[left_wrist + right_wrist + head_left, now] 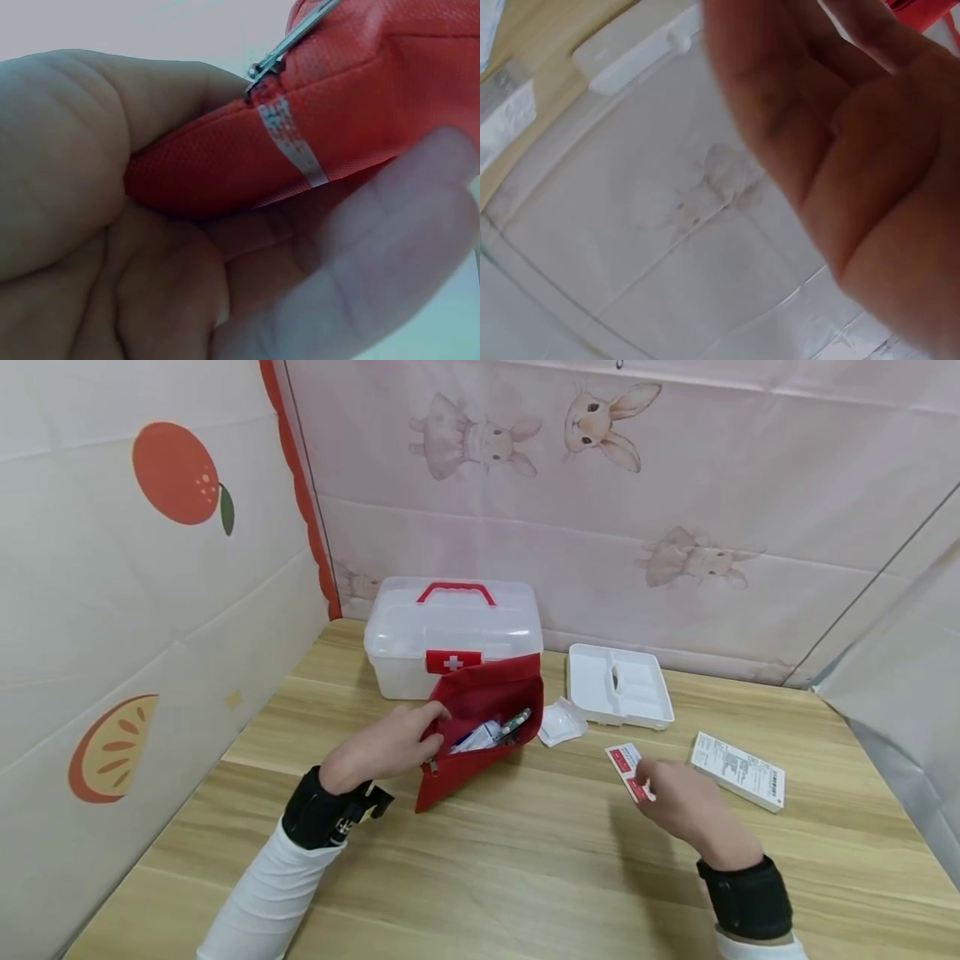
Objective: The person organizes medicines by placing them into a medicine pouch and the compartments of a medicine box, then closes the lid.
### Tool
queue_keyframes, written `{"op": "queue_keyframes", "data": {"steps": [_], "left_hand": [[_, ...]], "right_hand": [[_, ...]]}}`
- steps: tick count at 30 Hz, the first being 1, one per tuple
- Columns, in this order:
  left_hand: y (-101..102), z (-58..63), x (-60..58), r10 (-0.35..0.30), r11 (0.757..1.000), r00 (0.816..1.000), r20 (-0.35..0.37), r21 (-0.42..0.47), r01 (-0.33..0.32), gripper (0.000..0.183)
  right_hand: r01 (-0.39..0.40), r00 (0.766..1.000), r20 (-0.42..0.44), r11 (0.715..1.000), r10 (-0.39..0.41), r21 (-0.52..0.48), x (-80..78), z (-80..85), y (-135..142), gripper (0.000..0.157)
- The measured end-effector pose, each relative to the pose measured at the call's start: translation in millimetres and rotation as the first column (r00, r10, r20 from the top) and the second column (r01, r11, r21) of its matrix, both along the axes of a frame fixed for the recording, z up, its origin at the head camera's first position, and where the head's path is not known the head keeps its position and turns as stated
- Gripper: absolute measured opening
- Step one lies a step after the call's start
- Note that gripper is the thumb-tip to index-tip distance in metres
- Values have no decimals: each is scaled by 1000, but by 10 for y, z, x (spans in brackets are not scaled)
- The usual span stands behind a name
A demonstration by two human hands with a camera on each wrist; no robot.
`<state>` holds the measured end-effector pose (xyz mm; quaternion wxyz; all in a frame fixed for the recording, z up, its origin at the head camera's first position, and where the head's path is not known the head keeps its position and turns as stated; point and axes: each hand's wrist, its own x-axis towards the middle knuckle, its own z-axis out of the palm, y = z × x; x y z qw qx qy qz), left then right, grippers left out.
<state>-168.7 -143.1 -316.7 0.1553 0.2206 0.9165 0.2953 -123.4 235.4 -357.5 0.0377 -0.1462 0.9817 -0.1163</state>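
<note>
A red zippered pouch (459, 775) stands with its mouth open in front of the clear first-aid box. My left hand (393, 742) grips it by the left end, close to the zipper pull (432, 767). In the left wrist view, the red fabric (206, 161) lies between thumb and fingers. Inside the pouch are white packets (480, 737) and a slim green-and-white item (516, 722). On the right, my right hand (686, 802) pinches a small red-and-white card or flat packet (622, 760) above the table. Its lower end is hidden by the fingers.
The first-aid box (393, 639) with its red handle stands closed at the back. A white divided tray (626, 706) lies right of it, with a clear-white wrapper (561, 723) beside it. A flat white printed box (738, 770) lies beyond the right hand. Printed curtains (480, 543) enclose the table.
</note>
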Motion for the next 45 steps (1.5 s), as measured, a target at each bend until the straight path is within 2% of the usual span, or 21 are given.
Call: {"op": "queue_keyframes", "data": {"steps": [4,8,11,14,18,22,26,29,32,38,40,45], "left_hand": [[-3,-9,-8,4,1000,1000,0,-3,-4,36],[-9,-24,-17,4,1000,1000,0,0,-4,36],[-10,-32,-21,2,1000,1000,2,1,-2,36],[-6,-36,-24,0,1000,1000,-3,3,0,35],[-3,-34,-26,-2,1000,1000,-11,3,2,35],[-4,-35,-27,-3,1000,1000,-9,1,3,35],[-6,-37,-29,-4,1000,1000,-4,3,4,36],[-5,-33,-29,-4,1000,1000,-3,0,4,37],[-1,-30,-27,-5,1000,1000,-5,-4,5,36],[2,-22,-27,-6,1000,1000,3,-8,6,36],[1,-20,-29,-4,1000,1000,6,-14,4,36],[3,-16,-27,0,1000,1000,15,-15,0,36]], "right_hand": [[47,992,115,998,-51,38,22,-12,196,33],[105,964,235,990,-125,93,43,-68,368,45],[129,941,300,985,-157,112,34,-142,468,46],[137,931,328,986,-162,98,14,-212,537,45],[156,929,330,986,-168,62,-31,-257,577,41],[151,951,270,988,-148,10,-68,-301,588,30],[153,964,225,988,-145,-20,-78,-326,592,33],[165,959,237,986,-158,-12,-95,-318,588,40],[158,962,228,987,-153,-1,-111,-317,581,38],[159,969,190,987,-159,16,-99,-338,555,11],[154,973,167,988,-157,28,-97,-349,549,6],[129,988,80,989,-134,66,-88,-372,542,18]]}}
